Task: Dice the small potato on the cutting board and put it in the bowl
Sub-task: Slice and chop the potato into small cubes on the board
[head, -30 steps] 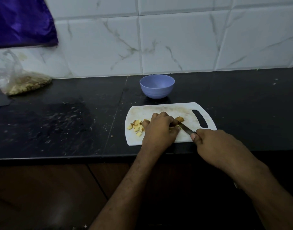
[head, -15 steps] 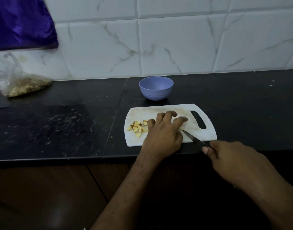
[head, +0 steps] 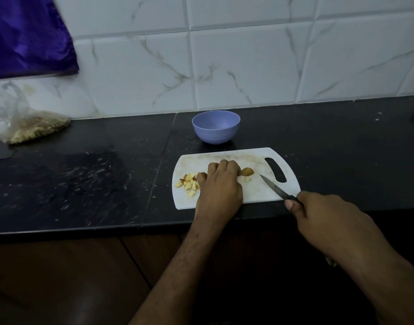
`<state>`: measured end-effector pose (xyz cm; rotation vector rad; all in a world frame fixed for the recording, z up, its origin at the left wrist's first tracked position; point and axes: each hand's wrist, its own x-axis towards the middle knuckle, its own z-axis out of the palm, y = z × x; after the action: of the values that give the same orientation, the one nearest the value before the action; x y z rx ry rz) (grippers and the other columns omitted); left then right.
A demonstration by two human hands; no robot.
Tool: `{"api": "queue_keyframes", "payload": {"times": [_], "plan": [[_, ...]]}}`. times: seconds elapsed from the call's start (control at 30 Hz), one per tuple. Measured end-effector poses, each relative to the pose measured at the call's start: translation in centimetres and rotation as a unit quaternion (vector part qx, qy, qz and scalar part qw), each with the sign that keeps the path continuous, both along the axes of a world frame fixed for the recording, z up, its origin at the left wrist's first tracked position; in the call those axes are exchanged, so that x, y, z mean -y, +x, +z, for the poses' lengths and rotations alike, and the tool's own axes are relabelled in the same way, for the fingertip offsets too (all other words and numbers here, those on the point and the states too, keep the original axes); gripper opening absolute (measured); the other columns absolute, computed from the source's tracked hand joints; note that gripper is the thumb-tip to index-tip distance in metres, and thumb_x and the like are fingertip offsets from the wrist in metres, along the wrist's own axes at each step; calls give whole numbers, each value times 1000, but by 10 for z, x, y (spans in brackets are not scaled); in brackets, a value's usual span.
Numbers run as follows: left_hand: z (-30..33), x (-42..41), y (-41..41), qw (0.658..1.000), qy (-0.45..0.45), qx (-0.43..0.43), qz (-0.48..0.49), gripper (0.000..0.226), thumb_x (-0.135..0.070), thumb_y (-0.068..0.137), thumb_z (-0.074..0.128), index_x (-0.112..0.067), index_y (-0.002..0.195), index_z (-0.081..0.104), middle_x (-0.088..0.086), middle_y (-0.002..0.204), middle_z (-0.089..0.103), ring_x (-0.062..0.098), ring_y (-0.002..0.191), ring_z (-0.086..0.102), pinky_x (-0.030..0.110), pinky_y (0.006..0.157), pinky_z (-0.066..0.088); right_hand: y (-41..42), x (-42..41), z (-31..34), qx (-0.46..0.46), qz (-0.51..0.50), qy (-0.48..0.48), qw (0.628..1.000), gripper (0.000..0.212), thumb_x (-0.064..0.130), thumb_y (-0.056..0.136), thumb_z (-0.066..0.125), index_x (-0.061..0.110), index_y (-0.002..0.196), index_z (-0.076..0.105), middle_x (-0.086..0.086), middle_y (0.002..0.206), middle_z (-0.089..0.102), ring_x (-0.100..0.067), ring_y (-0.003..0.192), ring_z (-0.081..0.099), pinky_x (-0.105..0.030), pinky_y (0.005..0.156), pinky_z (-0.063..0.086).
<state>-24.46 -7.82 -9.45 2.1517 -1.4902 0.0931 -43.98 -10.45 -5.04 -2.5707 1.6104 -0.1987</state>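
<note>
Step in hand: dicing the rest of the small potato. The uncut potato piece (head: 247,171) lies mid cutting board (head: 259,193), just at 3 o'clock of the left hand (head: 221,184); a loose chip (head: 248,179) sits beside it. The diced pile (head: 188,182) is at 9 o'clock of that hand, on the board. Bowl (head: 216,126) stands on the surface (head: 84,179) at 12 o'clock of the board, apparently with nothing in it.

To do it well (judgement): pin the piece with knuckles forward and fingertips tucked back, bring the blade down close to the knuckles, cut even strips, then cross-cut. Risk: the small piece may roll or slip.

Pose: left hand knuckles up on the board, fingers curled under; whether they grip any potato cannot be told. Right hand (head: 323,215) at 4 o'clock of the board, fingers wrapped around the handle of the knife (head: 275,187), its tip pointing to 10 o'clock, clear of the potato.
</note>
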Motion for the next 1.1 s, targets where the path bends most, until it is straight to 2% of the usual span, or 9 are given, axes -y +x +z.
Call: {"api": "queue_keyframes", "payload": {"times": [0.13,0.27,0.37,0.5,0.6,0.73,0.83,1.0,1.1], "plan": [[0,-2,1,997,24,25,-74,44,-22,101,35,-30,144,42,-8,153,39,15,138,30,49,108,25,2,-2,4,-11,5,3,1000,35,52,100,29,28,81,46,11,73,52,-2,57,39,-23,46,25],[-4,4,4,991,67,65,-92,48,-43,104,31,-33,151,35,-9,160,32,14,143,29,51,111,24,3,0,1,-18,7,19,1000,35,51,101,29,27,85,49,10,74,53,-5,62,47,-25,49,32],[-6,6,4,992,60,63,-91,44,-44,105,33,-32,146,41,-11,153,40,13,137,36,49,109,28,2,1,-8,-7,12,35,999,32,50,101,28,29,87,47,8,76,54,-11,68,52,-31,58,40],[-5,8,5,995,35,41,-86,35,-42,104,38,-29,135,48,-10,138,50,12,124,44,46,104,31,3,1,-13,13,15,39,999,29,49,101,27,29,89,44,7,75,50,-16,69,49,-33,61,40],[-2,11,4,996,42,22,-70,36,-41,104,39,-28,137,50,-7,136,51,14,122,45,45,102,33,3,0,-15,21,11,36,999,28,48,101,26,28,90,42,5,75,49,-19,70,48,-33,62,39],[6,20,4,998,6,-54,-30,27,-33,103,49,-28,123,66,-8,121,62,15,115,51,44,100,33,5,-1,-17,28,15,39,999,29,48,101,25,27,91,42,5,74,49,-18,67,49,-33,58,37],[13,31,4,998,22,-55,-10,22,-28,100,57,-28,117,71,-7,115,65,16,111,53,44,101,33,4,-1,-16,28,17,40,999,28,47,102,24,27,92,41,6,75,50,-14,64,46,-33,56,36],[14,35,13,995,44,-77,-39,13,-23,97,61,-29,102,71,-9,104,62,13,100,54,44,99,38,4,-1,-17,26,24,33,999,27,46,103,24,26,93,39,6,74,48,-14,64,46,-32,56,36],[10,29,15,996,21,-68,-58,10,-20,96,60,-29,99,65,-10,104,62,11,99,53,42,97,40,6,-2,-19,28,25,20,999,27,46,103,24,25,93,39,7,71,45,-13,61,44,-32,54,34]]}}
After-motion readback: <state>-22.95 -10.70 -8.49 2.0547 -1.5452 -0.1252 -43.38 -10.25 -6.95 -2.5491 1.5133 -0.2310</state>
